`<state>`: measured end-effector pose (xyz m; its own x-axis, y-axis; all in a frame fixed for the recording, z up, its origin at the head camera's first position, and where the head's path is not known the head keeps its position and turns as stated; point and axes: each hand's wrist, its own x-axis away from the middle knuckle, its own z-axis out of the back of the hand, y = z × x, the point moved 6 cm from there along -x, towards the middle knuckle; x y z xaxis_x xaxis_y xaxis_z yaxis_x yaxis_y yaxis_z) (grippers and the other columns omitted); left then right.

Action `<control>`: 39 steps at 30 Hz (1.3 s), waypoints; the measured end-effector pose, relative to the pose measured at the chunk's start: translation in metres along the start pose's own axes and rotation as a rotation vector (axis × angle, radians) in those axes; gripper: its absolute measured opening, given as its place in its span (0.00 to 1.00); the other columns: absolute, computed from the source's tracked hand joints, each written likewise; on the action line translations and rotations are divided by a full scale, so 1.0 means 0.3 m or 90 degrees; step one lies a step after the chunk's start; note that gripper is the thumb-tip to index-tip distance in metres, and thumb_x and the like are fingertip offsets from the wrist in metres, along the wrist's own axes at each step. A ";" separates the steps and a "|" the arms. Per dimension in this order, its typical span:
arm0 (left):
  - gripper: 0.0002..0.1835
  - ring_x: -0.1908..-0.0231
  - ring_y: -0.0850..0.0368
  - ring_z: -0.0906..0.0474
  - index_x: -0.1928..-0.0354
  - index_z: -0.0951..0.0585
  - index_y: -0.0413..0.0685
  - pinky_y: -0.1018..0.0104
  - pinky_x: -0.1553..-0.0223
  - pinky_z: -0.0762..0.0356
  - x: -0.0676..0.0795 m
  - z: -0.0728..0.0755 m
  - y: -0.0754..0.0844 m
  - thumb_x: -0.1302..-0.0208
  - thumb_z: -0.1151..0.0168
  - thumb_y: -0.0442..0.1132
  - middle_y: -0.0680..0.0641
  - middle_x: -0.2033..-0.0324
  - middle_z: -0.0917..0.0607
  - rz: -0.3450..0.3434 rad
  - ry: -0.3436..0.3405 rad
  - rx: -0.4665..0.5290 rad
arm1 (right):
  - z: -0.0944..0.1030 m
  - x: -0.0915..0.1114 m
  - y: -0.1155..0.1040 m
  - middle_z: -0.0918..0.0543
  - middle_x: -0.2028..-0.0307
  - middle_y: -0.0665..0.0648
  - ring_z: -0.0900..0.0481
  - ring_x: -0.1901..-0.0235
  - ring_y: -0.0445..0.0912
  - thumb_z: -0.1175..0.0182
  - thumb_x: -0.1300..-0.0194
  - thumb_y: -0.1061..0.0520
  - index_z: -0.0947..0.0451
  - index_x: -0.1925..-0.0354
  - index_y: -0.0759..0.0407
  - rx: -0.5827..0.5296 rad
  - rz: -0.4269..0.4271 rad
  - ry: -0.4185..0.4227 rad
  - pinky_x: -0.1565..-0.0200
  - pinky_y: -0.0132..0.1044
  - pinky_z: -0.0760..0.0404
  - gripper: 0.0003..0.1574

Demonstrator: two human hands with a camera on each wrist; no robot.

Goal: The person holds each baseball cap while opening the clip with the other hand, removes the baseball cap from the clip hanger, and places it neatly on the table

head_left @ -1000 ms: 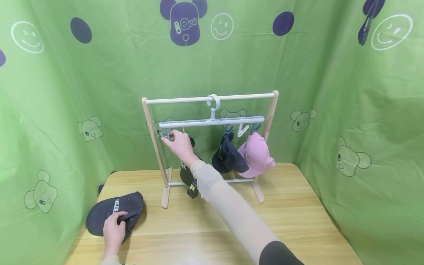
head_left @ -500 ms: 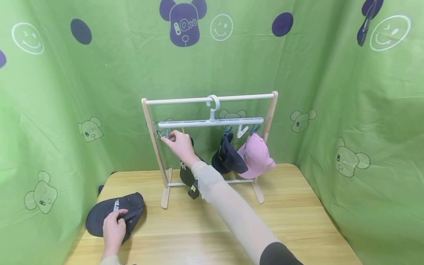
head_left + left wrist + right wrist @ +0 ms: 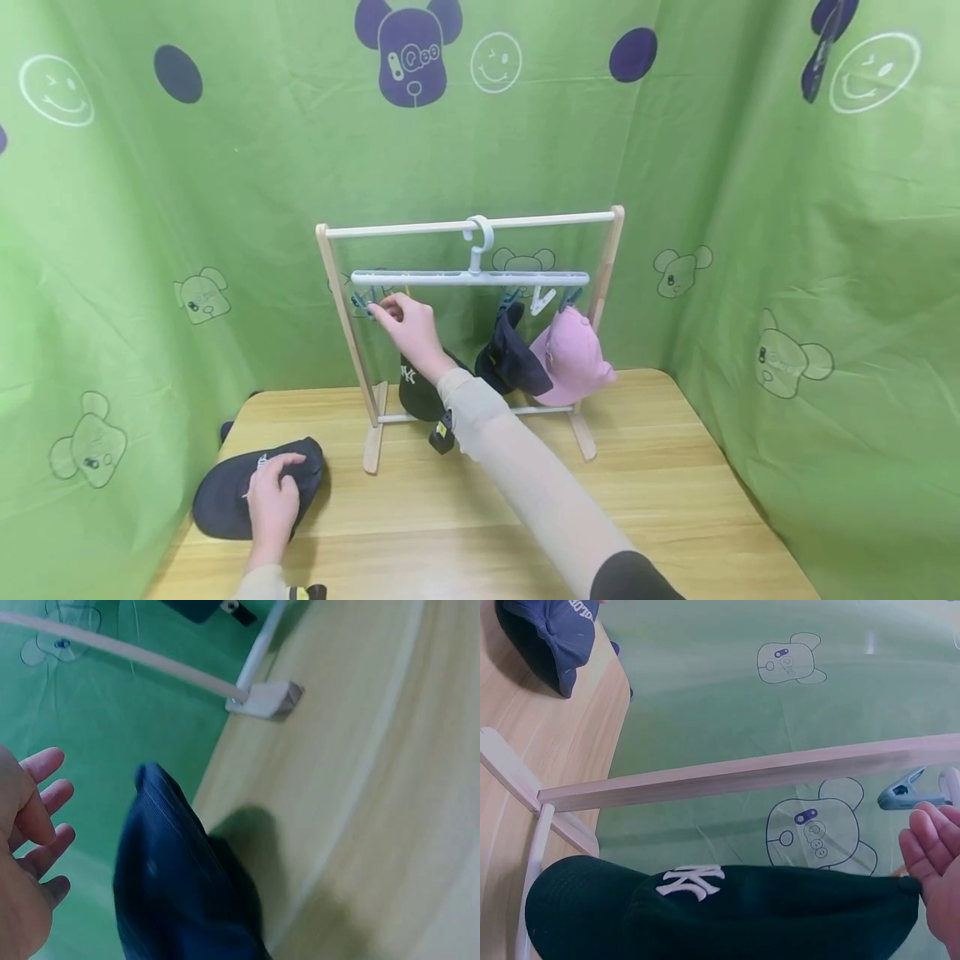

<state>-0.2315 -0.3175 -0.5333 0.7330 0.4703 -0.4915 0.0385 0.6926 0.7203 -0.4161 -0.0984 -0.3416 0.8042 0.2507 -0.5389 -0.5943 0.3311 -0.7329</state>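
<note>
My left hand (image 3: 272, 500) hovers over a dark navy cap (image 3: 225, 500) with white lettering at the table's left. In the left wrist view its fingers are loosely bent beside the cap, with a gap between them. At the left end of a white hanger (image 3: 450, 278), my right hand (image 3: 414, 329) pinches a blue-green clip (image 3: 361, 305) that sticks out sideways. A dark cap with a white NY logo (image 3: 694, 881) hangs below that hand, partly hidden by the wrist in the head view. Farther right, a dark cap (image 3: 513, 358) and a pink cap (image 3: 573, 354) hang from clips.
The hanger hooks onto a wooden rack (image 3: 348, 325) with white rails, standing on the wooden table (image 3: 652, 500). A white clip (image 3: 541, 300) hangs between the dark and pink caps. Green printed curtain (image 3: 225, 167) encloses the table's back and sides.
My left hand has lifted from the navy cap's side and shifted right and up over it. The right hand stays at the left clip, which now tilts slightly lower. The head view has shifted slightly.
</note>
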 end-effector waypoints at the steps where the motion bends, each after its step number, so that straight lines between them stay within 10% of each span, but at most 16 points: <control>1: 0.19 0.48 0.36 0.26 0.63 0.16 0.40 0.45 0.43 0.36 -0.006 -0.004 0.007 0.47 0.54 0.20 0.36 0.57 0.14 -0.007 0.001 0.005 | 0.005 -0.001 0.001 0.12 0.65 0.58 0.15 0.66 0.46 0.39 0.33 0.49 0.18 0.58 0.61 -0.003 0.006 0.006 0.62 0.26 0.19 0.17; 20: 0.18 0.60 0.44 0.24 0.54 0.17 0.40 0.54 0.56 0.30 -0.132 -0.065 0.194 0.44 0.49 0.24 0.36 0.51 0.16 -0.006 -0.007 0.066 | 0.064 0.009 0.046 0.13 0.66 0.57 0.17 0.68 0.45 0.39 0.33 0.54 0.18 0.58 0.62 0.004 0.059 0.090 0.62 0.26 0.19 0.12; 26: 0.18 0.45 0.38 0.25 0.52 0.18 0.38 0.45 0.40 0.32 -0.176 -0.099 0.268 0.43 0.48 0.24 0.34 0.50 0.17 -0.035 -0.025 0.124 | 0.070 0.006 0.057 0.13 0.66 0.57 0.17 0.68 0.44 0.38 0.34 0.54 0.18 0.59 0.62 -0.002 0.065 0.096 0.63 0.25 0.19 0.12; 39: 0.16 0.43 0.40 0.26 0.46 0.20 0.40 0.46 0.36 0.33 -0.246 -0.220 0.380 0.34 0.42 0.34 0.36 0.46 0.19 -0.067 -0.092 0.184 | 0.092 0.012 0.070 0.13 0.67 0.58 0.16 0.68 0.46 0.39 0.33 0.53 0.18 0.61 0.63 0.017 0.074 0.110 0.62 0.29 0.18 0.13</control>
<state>-0.3260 -0.2373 -0.4471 0.8027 0.3074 -0.5110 0.2952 0.5397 0.7884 -0.4257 -0.0654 -0.3475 0.7181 0.1293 -0.6838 -0.6810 0.3330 -0.6522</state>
